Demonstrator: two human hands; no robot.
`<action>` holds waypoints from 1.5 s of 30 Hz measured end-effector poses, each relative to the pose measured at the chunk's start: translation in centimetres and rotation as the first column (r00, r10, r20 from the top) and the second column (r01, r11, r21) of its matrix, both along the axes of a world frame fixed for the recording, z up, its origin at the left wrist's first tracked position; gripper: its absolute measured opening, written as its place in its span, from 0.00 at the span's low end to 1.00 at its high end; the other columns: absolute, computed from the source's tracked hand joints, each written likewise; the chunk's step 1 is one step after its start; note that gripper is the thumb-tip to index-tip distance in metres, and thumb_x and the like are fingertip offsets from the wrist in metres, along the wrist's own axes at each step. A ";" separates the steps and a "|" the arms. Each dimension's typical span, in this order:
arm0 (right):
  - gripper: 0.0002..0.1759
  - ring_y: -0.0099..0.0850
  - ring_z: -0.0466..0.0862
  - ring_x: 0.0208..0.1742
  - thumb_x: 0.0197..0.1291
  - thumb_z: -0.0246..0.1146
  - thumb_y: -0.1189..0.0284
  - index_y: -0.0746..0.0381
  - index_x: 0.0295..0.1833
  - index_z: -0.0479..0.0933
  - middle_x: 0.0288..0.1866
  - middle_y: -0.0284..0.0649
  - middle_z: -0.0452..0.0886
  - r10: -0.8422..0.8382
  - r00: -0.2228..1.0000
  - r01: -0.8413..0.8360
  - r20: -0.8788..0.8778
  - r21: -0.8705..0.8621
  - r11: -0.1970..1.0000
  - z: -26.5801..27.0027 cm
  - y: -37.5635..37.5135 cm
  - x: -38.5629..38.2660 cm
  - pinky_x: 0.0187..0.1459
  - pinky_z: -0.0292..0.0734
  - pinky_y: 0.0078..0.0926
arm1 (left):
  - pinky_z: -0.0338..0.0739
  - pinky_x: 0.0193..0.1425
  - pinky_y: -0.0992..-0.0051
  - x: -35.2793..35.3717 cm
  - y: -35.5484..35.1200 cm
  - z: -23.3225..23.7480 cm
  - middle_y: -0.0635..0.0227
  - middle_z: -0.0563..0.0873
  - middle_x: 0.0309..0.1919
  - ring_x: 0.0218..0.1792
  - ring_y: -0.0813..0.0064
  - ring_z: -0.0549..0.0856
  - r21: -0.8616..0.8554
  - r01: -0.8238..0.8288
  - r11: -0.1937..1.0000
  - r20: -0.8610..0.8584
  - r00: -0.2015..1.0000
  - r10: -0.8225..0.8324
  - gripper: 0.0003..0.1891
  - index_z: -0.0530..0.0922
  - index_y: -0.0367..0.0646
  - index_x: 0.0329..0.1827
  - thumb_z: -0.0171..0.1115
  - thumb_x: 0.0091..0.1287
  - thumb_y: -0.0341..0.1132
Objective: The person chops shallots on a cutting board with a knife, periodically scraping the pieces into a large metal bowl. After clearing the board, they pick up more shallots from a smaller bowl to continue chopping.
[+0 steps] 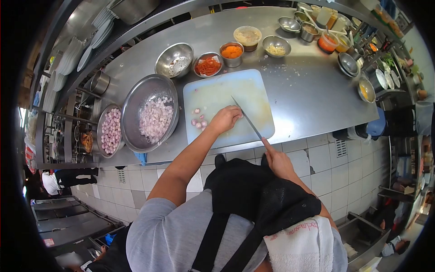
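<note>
Cutting board, white, one. Knife, one: crosses the board, handle gripped by the person's right hand at the board's near edge. Left hand: fingers bunch on the board beside the blade; grip cannot be told. Loose shallots: on the board's left.

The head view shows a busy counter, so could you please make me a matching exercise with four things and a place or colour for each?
Things:
1. knife
2. heap of chopped shallots
3. cutting board
4. towel

Places or colours:
A. flat on the metal counter
B. white, with red lettering
C. held in the right hand
D. inside the wide metal bowl

Pairs: 1-C, 2-D, 3-A, 4-B
</note>
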State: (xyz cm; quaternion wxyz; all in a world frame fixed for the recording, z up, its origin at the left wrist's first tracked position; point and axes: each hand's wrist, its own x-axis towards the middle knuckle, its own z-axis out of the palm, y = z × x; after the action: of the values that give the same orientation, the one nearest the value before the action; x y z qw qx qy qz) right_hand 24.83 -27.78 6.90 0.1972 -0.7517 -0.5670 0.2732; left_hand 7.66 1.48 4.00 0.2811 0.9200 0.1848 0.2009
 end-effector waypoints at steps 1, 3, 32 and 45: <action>0.37 0.64 0.88 0.37 0.84 0.59 0.65 0.37 0.93 0.58 0.35 0.61 0.88 -0.001 1.000 0.001 0.010 0.022 1.000 0.1 -0.2 -0.3 0.45 0.83 0.64 | 0.87 0.61 0.59 -0.2 -0.2 -0.1 0.59 0.93 0.50 0.53 0.53 0.91 0.011 -0.007 1.000 0.006 1.000 0.006 0.03 0.89 0.38 0.45 0.71 0.71 0.26; 0.38 0.64 0.88 0.37 0.84 0.58 0.65 0.37 0.93 0.58 0.35 0.60 0.88 -0.015 1.000 0.015 0.017 0.046 0.999 0.0 -0.4 -0.7 0.45 0.82 0.64 | 0.87 0.61 0.59 -0.4 -0.3 -0.3 0.58 0.93 0.51 0.53 0.53 0.91 0.025 -0.001 1.000 0.009 1.000 0.001 0.03 0.89 0.38 0.45 0.71 0.71 0.26; 0.38 0.66 0.89 0.44 0.83 0.60 0.66 0.41 0.92 0.59 0.42 0.62 0.90 -0.046 0.985 0.048 -0.165 0.009 0.999 -0.6 -0.7 1.5 0.49 0.81 0.64 | 0.87 0.60 0.57 0.0 -0.1 -1.1 0.56 0.90 0.50 0.51 0.49 0.91 -0.042 -0.099 0.994 -0.167 0.982 0.091 0.15 0.89 0.38 0.53 0.76 0.63 0.27; 0.38 0.63 0.89 0.37 0.83 0.60 0.65 0.37 0.93 0.58 0.36 0.58 0.88 -0.001 1.000 -0.001 0.028 0.079 0.997 -0.3 -1.5 -0.4 0.43 0.82 0.63 | 0.87 0.61 0.59 -2.7 -1.6 -0.2 0.59 0.90 0.50 0.54 0.54 0.90 -0.042 -0.085 0.995 0.025 0.996 0.086 0.10 0.91 0.40 0.51 0.76 0.68 0.27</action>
State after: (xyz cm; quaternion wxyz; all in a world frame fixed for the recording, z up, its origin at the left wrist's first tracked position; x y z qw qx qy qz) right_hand 24.44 -29.33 6.60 0.2189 -0.7469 -0.5802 0.2399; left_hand 4.99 -0.09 3.80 0.2932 0.9026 0.2244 0.2215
